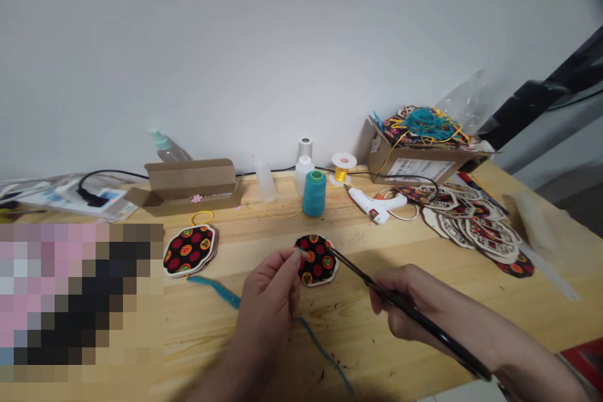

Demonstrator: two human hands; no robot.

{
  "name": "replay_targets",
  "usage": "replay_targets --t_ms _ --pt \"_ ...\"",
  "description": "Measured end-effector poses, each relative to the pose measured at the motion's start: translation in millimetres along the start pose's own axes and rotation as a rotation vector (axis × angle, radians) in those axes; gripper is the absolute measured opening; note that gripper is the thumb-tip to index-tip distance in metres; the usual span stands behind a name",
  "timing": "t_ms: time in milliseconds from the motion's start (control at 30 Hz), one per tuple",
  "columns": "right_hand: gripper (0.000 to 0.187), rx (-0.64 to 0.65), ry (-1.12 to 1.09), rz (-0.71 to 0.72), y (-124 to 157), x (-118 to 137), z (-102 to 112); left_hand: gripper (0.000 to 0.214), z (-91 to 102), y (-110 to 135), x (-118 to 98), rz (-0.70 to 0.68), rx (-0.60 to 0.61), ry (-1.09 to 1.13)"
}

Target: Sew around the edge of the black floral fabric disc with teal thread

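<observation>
My left hand point(269, 301) is closed in a pinch on the edge of a small black patterned fabric piece point(319, 260) with red and green dots, held just above the wooden table point(405, 251). A teal thread point(320, 347) trails from that hand toward me. My right hand point(405, 308) grips a long thin black tool point(414, 314) whose tip touches the fabric piece's right edge. A teal tassel strand point(214, 286) lies on the table left of my left hand.
A stack of similar patterned pieces point(189, 250) lies at left. Behind stand a teal thread spool point(314, 193), white bottles point(304, 173), a gold thread reel point(343, 166), a white glue gun point(375, 203), a low cardboard tray point(188, 185) and a box of scraps point(424, 144). More patterned pieces point(480, 229) spread at right.
</observation>
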State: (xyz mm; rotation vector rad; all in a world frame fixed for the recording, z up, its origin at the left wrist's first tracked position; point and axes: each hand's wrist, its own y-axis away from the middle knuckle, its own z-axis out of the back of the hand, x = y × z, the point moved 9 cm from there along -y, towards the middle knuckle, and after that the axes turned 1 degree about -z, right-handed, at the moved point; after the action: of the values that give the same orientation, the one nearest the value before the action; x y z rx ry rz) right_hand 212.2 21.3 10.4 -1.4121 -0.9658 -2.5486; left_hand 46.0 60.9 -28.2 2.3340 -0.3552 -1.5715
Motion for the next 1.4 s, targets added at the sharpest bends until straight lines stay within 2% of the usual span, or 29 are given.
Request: replay_targets --t_ms 100,333,633,1067,1400 --pt "0.017 0.053 0.018 -0.033 1 -6 -5 0.017 -1.0 0 0 -0.005 0.013 -0.009" --pt "0.022 0.122 0.096 -0.009 -12 -3 -13 0.019 -2.3 -1 0 -0.021 0.039 -0.113" --pt "0.031 0.112 0.038 0.048 -23 4 -18 0.021 -11.5 2 6 0.008 0.143 -0.244" --pt "0.023 0.16 -0.045 0.12 -28 13 -17 0.02 -13.1 3 4 0.014 0.142 -0.241" --pt "0.027 0.148 -0.043 0.103 -32 11 -15 0.022 -9.7 3 3 0.017 0.121 -0.221"
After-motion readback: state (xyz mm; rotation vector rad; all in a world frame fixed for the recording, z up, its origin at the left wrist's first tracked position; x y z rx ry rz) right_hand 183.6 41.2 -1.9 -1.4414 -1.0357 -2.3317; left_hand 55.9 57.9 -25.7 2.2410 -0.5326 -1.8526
